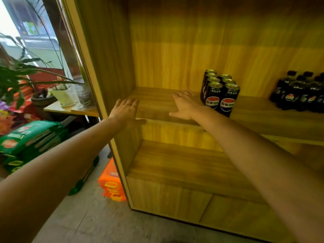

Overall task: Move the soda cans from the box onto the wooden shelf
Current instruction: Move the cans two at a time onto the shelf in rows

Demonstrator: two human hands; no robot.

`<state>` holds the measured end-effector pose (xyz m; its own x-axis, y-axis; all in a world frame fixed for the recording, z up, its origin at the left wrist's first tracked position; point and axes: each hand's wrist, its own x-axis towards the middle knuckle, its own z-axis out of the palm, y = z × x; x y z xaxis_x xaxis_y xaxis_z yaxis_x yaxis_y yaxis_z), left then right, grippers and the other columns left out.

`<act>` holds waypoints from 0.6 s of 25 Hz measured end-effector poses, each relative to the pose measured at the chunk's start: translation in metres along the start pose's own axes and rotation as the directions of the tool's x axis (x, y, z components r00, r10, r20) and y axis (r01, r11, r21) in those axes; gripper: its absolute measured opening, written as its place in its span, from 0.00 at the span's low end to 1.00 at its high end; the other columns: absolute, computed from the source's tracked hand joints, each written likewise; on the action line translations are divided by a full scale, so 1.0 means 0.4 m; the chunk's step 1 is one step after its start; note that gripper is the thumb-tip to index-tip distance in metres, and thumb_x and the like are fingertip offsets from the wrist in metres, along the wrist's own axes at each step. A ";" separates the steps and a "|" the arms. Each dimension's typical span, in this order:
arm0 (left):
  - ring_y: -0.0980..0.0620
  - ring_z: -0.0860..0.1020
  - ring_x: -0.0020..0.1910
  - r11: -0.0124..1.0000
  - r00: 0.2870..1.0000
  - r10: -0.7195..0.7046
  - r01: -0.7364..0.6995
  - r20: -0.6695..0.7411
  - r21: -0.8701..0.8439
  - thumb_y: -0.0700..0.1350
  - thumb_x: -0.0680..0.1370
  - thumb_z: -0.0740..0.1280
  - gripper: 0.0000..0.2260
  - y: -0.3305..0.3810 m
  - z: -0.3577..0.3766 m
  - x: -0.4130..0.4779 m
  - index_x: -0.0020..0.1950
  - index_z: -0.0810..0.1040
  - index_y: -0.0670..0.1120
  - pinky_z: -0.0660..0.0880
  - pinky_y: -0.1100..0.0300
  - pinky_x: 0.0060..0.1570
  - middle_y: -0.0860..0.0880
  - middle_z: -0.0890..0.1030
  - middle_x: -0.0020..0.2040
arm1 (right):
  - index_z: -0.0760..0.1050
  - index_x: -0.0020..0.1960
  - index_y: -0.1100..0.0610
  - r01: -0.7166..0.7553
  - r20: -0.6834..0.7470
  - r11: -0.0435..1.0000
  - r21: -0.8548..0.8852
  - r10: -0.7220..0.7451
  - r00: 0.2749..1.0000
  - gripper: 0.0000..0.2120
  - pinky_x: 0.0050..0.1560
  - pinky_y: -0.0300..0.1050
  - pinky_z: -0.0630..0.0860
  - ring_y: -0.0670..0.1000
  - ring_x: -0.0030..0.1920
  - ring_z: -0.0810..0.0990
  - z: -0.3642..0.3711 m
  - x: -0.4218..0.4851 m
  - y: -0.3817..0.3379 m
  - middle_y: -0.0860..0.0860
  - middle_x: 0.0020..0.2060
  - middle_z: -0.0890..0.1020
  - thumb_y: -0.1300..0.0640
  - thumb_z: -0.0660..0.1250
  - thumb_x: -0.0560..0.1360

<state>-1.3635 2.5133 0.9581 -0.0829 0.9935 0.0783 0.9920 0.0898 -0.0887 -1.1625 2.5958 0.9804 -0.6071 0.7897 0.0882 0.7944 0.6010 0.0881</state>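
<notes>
Step in hand, as judged: between placements. Both hands are empty over the wooden shelf (157, 102). The left hand (125, 109) is spread flat, fingers extended, at the board's left front edge; whether it touches the board cannot be told. The right hand (184, 105) is likewise flat and splayed, palm down, holding nothing, just at 9 o'clock of the soda cans (220, 92).

The cans stand upright on the same board in two rows running front to back, seven tops countable, packed touching. The front pair shows red-white-blue logos. The right hand's fingertips lie very near the front-left can; contact cannot be confirmed.

At 3 o'clock of the cans, well apart, stands a cluster of dark bottles (301, 92) on the same level.

Containers: the box named in the task is not identifiable. An orange carton (112, 183) lies on the floor at 7 o'clock of the shelf unit; green packs (29, 137) are stacked further left. Contents of either cannot be seen.

Next move, judged: withdraw both hands, turn down to the box, grasp more cans, and set them in the bare stretch at 9 o'clock of the standing group.

The lower board (175, 165) is bare.
</notes>
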 end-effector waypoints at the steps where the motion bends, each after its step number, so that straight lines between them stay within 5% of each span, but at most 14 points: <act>1: 0.43 0.50 0.76 1.000 1.000 0.011 -0.011 -0.011 -0.015 0.60 0.74 0.60 0.38 -0.035 0.018 -0.018 0.76 0.48 0.44 0.46 0.46 0.74 0.43 0.51 0.77 | 0.54 0.72 0.60 -0.012 -0.002 1.000 0.011 0.012 1.000 0.37 0.73 0.54 0.52 0.59 0.72 0.58 0.023 0.002 -0.044 0.60 0.73 0.60 0.42 0.62 0.72; 8: 0.41 0.54 0.75 0.981 0.991 0.081 -0.098 -0.104 -0.170 0.55 0.70 0.69 0.42 -0.229 0.225 -0.136 0.75 0.51 0.41 0.48 0.44 0.73 0.40 0.56 0.76 | 0.55 0.72 0.62 -0.147 -0.034 0.983 0.111 0.151 0.988 0.34 0.73 0.53 0.51 0.59 0.73 0.56 0.240 -0.049 -0.335 0.61 0.73 0.58 0.49 0.64 0.73; 15: 0.43 0.52 0.76 0.954 0.984 0.179 -0.171 0.011 -0.247 0.52 0.72 0.68 0.39 -0.226 0.591 -0.261 0.75 0.50 0.41 0.47 0.45 0.74 0.41 0.54 0.76 | 0.53 0.73 0.61 -0.247 0.230 0.955 0.161 0.207 0.951 0.36 0.74 0.54 0.48 0.58 0.74 0.53 0.592 -0.169 -0.486 0.60 0.75 0.55 0.49 0.65 0.73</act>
<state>-1.4670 2.4181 0.7233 0.0951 0.9942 0.0501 0.9839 -0.1015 0.1473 -1.2720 2.4550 0.7225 -0.4089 0.9038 -0.1263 0.9118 0.3989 -0.0977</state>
